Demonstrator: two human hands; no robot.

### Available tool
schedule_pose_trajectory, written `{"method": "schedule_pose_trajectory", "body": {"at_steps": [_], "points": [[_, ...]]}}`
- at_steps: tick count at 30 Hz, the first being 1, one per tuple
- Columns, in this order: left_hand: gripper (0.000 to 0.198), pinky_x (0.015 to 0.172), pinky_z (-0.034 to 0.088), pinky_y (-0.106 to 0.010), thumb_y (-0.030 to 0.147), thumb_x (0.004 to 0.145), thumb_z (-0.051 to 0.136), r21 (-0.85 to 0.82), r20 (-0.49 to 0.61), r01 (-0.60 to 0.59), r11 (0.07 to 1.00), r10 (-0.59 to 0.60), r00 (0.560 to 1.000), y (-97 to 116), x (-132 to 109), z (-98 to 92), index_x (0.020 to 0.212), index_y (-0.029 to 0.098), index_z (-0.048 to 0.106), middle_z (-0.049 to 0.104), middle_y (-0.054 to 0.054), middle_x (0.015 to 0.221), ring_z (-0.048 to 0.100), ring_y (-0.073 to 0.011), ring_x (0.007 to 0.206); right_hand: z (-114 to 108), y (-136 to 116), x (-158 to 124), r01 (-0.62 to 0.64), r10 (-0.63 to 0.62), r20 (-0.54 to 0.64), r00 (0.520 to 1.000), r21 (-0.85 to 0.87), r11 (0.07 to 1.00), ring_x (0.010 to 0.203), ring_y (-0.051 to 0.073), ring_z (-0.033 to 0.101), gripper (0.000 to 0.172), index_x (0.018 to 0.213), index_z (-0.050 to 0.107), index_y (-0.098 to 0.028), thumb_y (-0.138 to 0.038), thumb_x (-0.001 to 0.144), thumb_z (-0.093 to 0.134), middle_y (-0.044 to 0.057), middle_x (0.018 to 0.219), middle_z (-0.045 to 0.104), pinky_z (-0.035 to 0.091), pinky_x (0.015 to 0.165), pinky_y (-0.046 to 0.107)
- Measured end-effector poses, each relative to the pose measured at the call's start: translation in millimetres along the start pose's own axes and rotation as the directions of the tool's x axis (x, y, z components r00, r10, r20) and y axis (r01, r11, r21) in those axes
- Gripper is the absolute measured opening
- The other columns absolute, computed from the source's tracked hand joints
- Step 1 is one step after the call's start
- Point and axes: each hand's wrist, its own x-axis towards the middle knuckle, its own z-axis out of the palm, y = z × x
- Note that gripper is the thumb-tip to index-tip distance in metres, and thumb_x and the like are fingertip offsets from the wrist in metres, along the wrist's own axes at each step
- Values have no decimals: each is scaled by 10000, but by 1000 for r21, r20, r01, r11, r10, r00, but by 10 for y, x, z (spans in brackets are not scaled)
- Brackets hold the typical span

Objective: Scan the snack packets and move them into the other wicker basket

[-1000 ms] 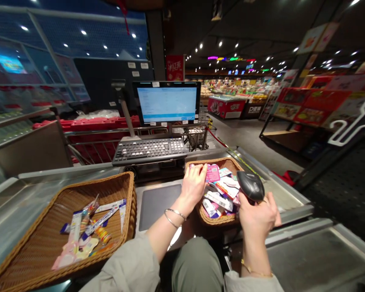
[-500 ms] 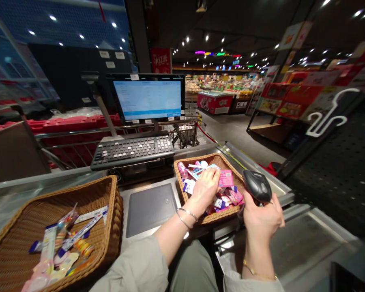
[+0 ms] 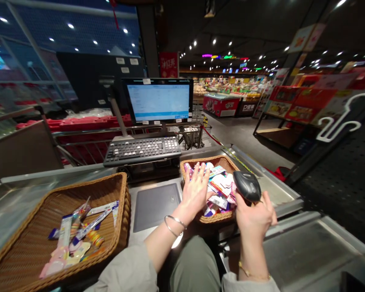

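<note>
**Left hand (image 3: 195, 192) spread over packets (image 3: 220, 201), scanner (image 3: 247, 186) in right hand (image 3: 255, 215)**

Nearest, a knee (image 3: 195, 263) shows between two pale sleeves. A bangle (image 3: 174, 225) circles the left wrist, a thin bracelet (image 3: 252, 275) the right. The right hand's grip is closed around the black scanner, held up beside the right edge of the small basket (image 3: 217, 219). The left grip is spread, palm down, over that basket's left part; whether the palm touches the packets is hidden. The packets lie heaped inside, white, pink and blue.

To the left, a larger basket (image 3: 121, 202) holds a looser scatter of sweets (image 3: 76, 233). Between the baskets, a grey mat (image 3: 155, 207) lies flat on the worktop (image 3: 282, 192). Beyond the mat sits a keyboard (image 3: 142, 149), then a lit monitor (image 3: 159, 101). Farther off stand a trolley (image 3: 191, 136) and a red freezer (image 3: 220, 104).
</note>
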Motion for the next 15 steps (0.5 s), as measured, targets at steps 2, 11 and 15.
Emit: {"method": "schedule_pose_trajectory", "body": {"at_steps": [2, 11, 15], "points": [[803, 1194, 144, -617, 579, 894, 527, 21, 17, 36, 999, -36, 999, -109, -127, -102, 1503, 97, 323, 235, -173, 1592, 167, -342, 1489, 38, -96, -74, 30, -30, 11, 999, 37, 999, 1216, 365, 550, 371, 708, 657, -181, -551, 695, 634, 177, 993, 722, 314, 1058, 537], [855, 1199, 117, -611, 622, 878, 527, 161, 9, 167, 973, -171, 985, -708, -822, -517, 1519, 110, 287, 189, -155, 1610, 111, -319, 1503, 123, -685, -482, 201, -236, 188, 954, 187, 962, 1236, 348, 527, 403, 895, 700, -145, -515, 772, 602, 195, 1096, 692, 302, 1050, 525], [806, 1191, 126, -619, 567, 899, 536, 223, 9, 252, 942, -261, 965, -1071, -1227, -698, 1517, 112, 293, 210, -163, 1603, 136, -326, 1498, 225, -899, -713, 268, -333, 268, 904, 252, 930, 1257, 344, 509, 364, 877, 695, -167, -504, 798, 582, 162, 1045, 711, 248, 1068, 534]]}}
